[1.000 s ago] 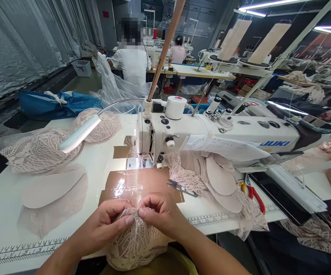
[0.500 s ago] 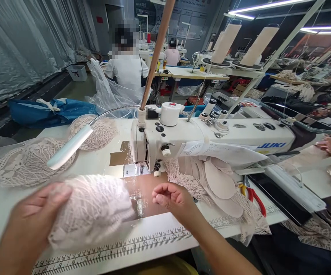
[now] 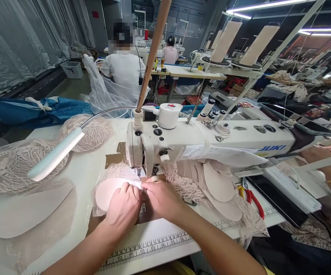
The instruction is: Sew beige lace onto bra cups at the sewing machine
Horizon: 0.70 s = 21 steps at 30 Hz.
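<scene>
A beige padded lace bra cup (image 3: pixel 108 191) lies under the needle area of the white sewing machine (image 3: pixel 165 143), its smooth pad facing up and lace showing along the far edge. My left hand (image 3: pixel 127 202) presses on it with curled fingers, gripping near its right end. Close beside, my right hand (image 3: pixel 162 198) pinches the cup's right tip just in front of the needle; the fingertips partly hide the fabric there. Another padded lace piece (image 3: pixel 33 210) rests pad up on the table to the left.
Two lace cups (image 3: pixel 22 164) lie at the back left, beneath the lamp (image 3: pixel 56 154). Right of the needle are stacked pads and lace (image 3: pixel 218 181), red-handled scissors (image 3: pixel 254 202) and a dark phone-like slab (image 3: pixel 277 198). A ruler strip (image 3: pixel 142 250) runs along the front edge. Co-workers sit beyond.
My left hand has moved right to the needle, and my right hand has closed in beside it. A padded lace piece now lies at the left, where bare table was.
</scene>
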Each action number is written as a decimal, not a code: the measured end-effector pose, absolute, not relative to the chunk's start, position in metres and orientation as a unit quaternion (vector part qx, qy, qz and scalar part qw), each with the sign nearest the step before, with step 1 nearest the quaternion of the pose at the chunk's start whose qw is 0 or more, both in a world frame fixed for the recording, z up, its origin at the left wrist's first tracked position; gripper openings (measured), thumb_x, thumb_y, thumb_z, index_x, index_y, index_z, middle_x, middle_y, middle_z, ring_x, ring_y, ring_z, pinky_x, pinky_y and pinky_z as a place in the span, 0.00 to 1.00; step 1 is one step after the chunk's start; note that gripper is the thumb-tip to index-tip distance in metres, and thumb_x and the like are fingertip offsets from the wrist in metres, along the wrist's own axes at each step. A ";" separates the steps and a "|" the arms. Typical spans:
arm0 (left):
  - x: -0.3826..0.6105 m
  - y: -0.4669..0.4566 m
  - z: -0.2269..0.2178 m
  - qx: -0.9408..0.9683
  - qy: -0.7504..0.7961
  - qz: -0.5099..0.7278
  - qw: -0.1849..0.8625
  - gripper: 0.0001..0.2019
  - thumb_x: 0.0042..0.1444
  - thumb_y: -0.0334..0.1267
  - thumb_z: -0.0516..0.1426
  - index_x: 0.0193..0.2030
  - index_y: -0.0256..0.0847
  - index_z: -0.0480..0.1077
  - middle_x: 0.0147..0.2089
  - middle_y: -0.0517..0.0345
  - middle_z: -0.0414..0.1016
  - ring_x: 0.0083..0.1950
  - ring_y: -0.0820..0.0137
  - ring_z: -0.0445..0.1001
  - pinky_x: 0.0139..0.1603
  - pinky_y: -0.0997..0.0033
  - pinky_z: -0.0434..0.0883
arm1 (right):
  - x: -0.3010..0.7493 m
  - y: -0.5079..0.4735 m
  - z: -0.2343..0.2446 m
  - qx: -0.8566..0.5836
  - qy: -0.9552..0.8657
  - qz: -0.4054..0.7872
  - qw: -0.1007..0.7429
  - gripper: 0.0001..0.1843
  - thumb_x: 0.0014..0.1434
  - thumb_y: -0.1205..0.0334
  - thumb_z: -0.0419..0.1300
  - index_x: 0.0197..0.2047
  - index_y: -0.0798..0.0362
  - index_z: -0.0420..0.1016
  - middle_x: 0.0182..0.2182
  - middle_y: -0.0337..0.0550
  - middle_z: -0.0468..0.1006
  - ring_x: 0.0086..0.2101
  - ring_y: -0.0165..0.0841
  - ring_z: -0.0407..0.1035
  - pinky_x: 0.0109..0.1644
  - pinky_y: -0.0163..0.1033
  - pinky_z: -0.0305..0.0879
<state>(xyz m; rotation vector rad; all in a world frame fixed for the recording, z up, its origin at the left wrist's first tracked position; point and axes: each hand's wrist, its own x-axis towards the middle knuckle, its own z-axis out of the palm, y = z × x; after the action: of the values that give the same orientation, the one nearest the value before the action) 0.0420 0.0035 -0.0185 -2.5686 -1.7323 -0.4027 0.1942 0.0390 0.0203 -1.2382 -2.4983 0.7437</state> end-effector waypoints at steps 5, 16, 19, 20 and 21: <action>0.034 -0.008 0.010 -0.829 -0.554 -0.077 -0.031 0.11 0.59 0.30 0.49 0.30 0.36 0.72 0.29 0.47 0.72 0.34 0.58 0.70 0.29 0.63 0.67 | 0.185 0.033 0.004 -0.398 -0.903 0.153 0.060 0.14 0.54 0.78 0.53 0.40 0.54 0.73 0.39 0.44 0.74 0.36 0.34 0.66 0.39 0.36 0.62; 0.000 0.021 -0.009 -0.858 -0.459 -0.220 -0.068 0.16 0.63 0.33 0.47 0.46 0.37 0.75 0.50 0.44 0.77 0.44 0.62 0.76 0.42 0.63 0.76 | 0.177 0.032 -0.004 -0.435 -0.896 0.068 0.058 0.16 0.63 0.73 0.50 0.50 0.54 0.72 0.42 0.51 0.75 0.39 0.38 0.68 0.41 0.41 0.67; -0.001 0.030 -0.017 -0.880 -0.430 -0.198 -0.034 0.15 0.62 0.31 0.48 0.47 0.35 0.75 0.51 0.41 0.76 0.46 0.60 0.75 0.42 0.61 0.74 | 0.175 0.035 -0.003 -0.448 -0.891 0.058 0.046 0.17 0.63 0.73 0.49 0.51 0.54 0.72 0.40 0.52 0.76 0.38 0.39 0.69 0.39 0.41 0.67; -0.002 0.033 -0.017 -0.884 -0.423 -0.195 -0.030 0.15 0.62 0.31 0.47 0.46 0.34 0.75 0.51 0.40 0.76 0.47 0.59 0.74 0.43 0.60 0.74 | 0.174 0.037 -0.003 -0.452 -0.890 0.054 0.040 0.18 0.63 0.73 0.49 0.52 0.54 0.72 0.39 0.53 0.76 0.38 0.39 0.69 0.38 0.40 0.67; -0.003 0.035 -0.016 -0.888 -0.418 -0.190 -0.030 0.15 0.63 0.31 0.47 0.44 0.33 0.75 0.50 0.39 0.76 0.47 0.59 0.73 0.43 0.60 0.73 | 0.173 0.038 -0.002 -0.454 -0.889 0.052 0.033 0.19 0.63 0.73 0.49 0.53 0.54 0.72 0.39 0.53 0.76 0.38 0.39 0.69 0.38 0.40 0.67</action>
<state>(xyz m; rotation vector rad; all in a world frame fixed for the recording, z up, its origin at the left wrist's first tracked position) -0.0026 0.0350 -0.0161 -2.8429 -1.3403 -0.6100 0.1734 0.0380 -0.0022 -1.3986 -2.7346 0.1591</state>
